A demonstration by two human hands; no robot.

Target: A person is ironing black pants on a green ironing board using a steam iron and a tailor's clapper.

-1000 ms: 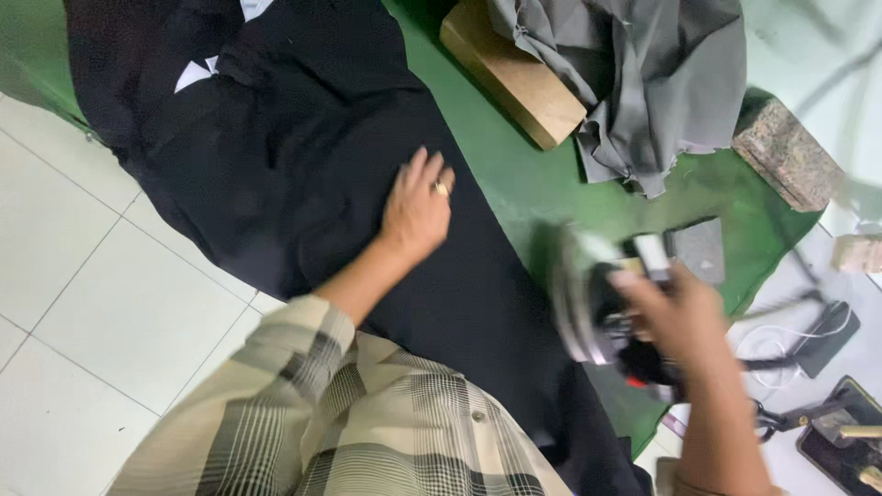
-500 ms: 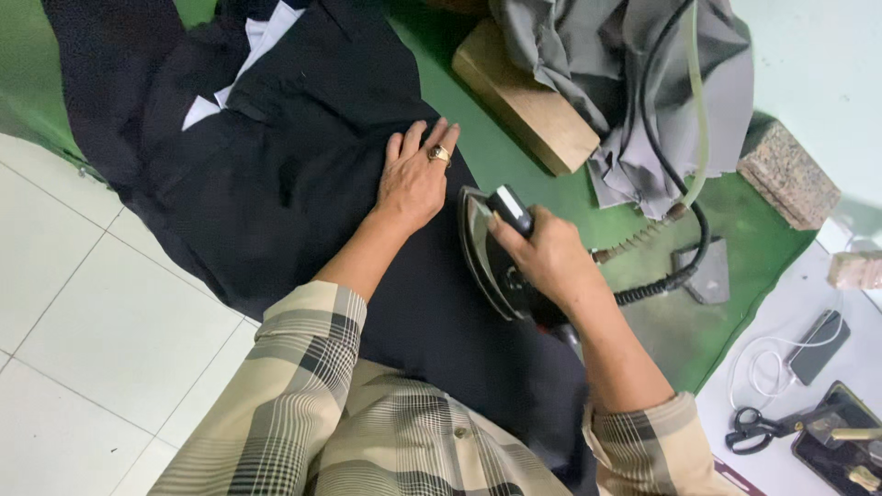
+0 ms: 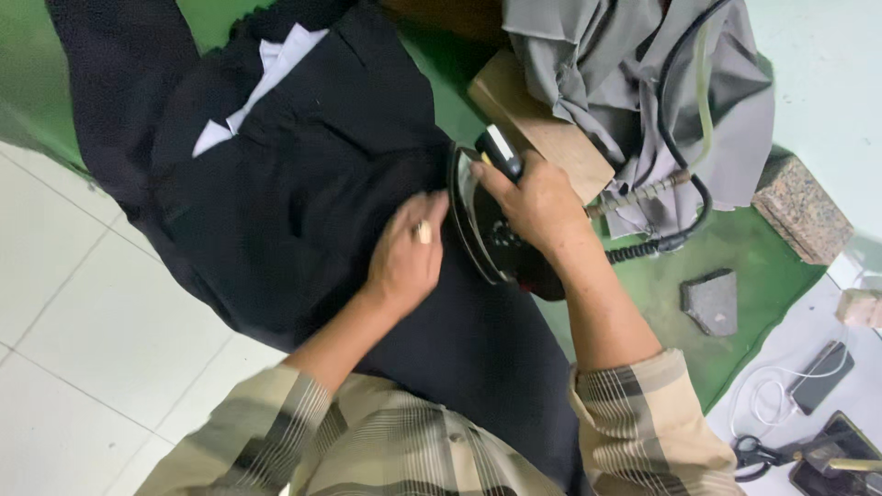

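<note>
right hand (image 3: 533,204) gripping iron (image 3: 487,220), now slid up beside left hand | left hand (image 3: 404,262) spread flat on black garment (image 3: 303,184) | garment lies on green surface (image 3: 753,266) | pressing under way

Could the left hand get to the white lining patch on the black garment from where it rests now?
Probably yes. The left hand lies flat on the black garment, and only bare cloth lies between it and the white lining patch. The iron, held in the right hand, sits on the opposite side.
</note>
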